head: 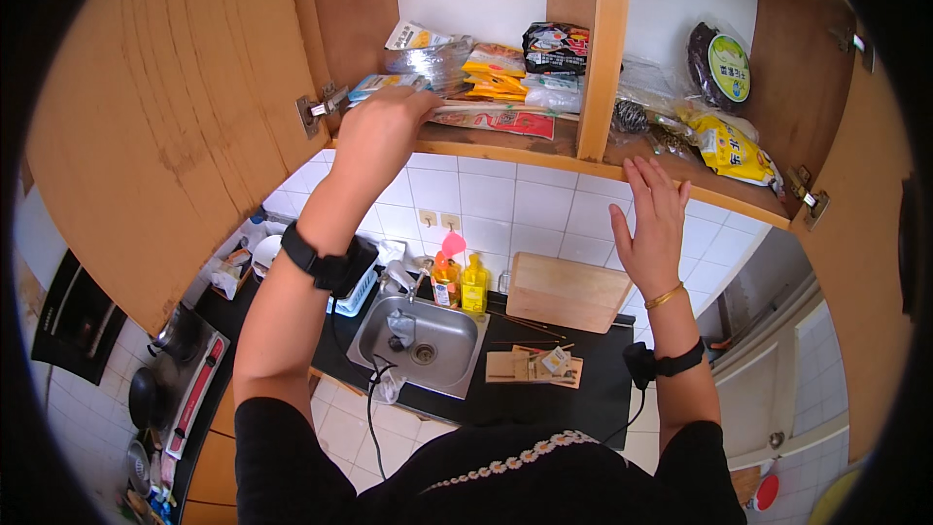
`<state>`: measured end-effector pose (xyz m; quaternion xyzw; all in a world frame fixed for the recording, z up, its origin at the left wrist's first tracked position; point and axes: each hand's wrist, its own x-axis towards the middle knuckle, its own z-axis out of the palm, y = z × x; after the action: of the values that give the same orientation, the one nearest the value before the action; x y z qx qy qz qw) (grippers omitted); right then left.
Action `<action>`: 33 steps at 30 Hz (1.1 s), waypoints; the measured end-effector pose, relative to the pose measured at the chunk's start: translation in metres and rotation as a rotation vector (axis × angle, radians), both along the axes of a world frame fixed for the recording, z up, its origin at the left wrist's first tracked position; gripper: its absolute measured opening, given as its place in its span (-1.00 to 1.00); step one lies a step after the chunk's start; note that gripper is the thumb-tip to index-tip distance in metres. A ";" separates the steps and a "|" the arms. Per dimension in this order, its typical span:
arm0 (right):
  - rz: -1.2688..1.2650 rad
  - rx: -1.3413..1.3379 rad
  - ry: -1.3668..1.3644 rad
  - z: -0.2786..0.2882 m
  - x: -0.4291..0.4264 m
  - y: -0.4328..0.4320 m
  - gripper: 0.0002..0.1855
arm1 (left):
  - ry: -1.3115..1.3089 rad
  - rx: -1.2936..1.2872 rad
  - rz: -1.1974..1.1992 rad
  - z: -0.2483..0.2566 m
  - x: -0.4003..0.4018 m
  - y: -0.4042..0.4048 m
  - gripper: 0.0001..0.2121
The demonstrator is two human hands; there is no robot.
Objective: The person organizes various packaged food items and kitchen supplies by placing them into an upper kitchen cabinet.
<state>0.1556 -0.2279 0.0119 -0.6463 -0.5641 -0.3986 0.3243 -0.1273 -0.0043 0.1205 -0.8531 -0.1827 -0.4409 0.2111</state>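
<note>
My left hand (386,124) reaches into the left bay of an open wooden wall cabinet, fingers bent over the near shelf edge. Its fingertips lie at the left end of a long flat red-and-white packet (510,121), beside a blue-and-white packet (385,85). My fingers hide whether anything is gripped. My right hand (651,226) is raised, holding nothing, its fingertips at the front edge of the cabinet shelf (611,158) below the right bay. Nearby, a steel wool scrubber (630,117) and a yellow bag (732,148) lie in that bay.
Orange-yellow packets (496,73) and a black packet (555,48) fill the left bay. Cabinet doors hang open at left (168,124) and right. Below are a steel sink (452,335), two bottles by the tap, a leaning wooden cutting board (565,292) and flat packaging (521,367).
</note>
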 end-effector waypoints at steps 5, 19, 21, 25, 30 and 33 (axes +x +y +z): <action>0.015 0.028 0.010 0.000 -0.001 0.003 -0.35 | 0.123 -0.023 0.030 0.014 0.030 0.018 -0.85; 0.025 0.053 0.035 -0.004 0.001 0.009 -0.33 | 0.412 -0.050 0.172 0.027 0.077 0.042 -0.86; 0.026 0.050 0.037 -0.004 0.000 0.009 -0.33 | 0.462 -0.013 0.203 0.030 0.082 0.047 -0.87; 0.031 0.048 0.034 -0.005 0.001 0.010 -0.33 | 0.463 0.112 0.135 0.032 0.093 0.063 -0.87; 0.017 0.045 0.030 -0.006 0.003 0.010 -0.33 | 0.409 0.106 0.042 0.036 0.105 0.052 -0.85; 0.013 0.047 0.037 -0.005 0.001 0.010 -0.33 | 0.474 0.114 0.132 0.035 0.118 0.055 -0.84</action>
<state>0.1563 -0.2181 0.0065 -0.6419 -0.5528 -0.3977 0.3525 -0.0090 0.0509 0.1551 -0.9055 -0.1581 -0.2232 0.3243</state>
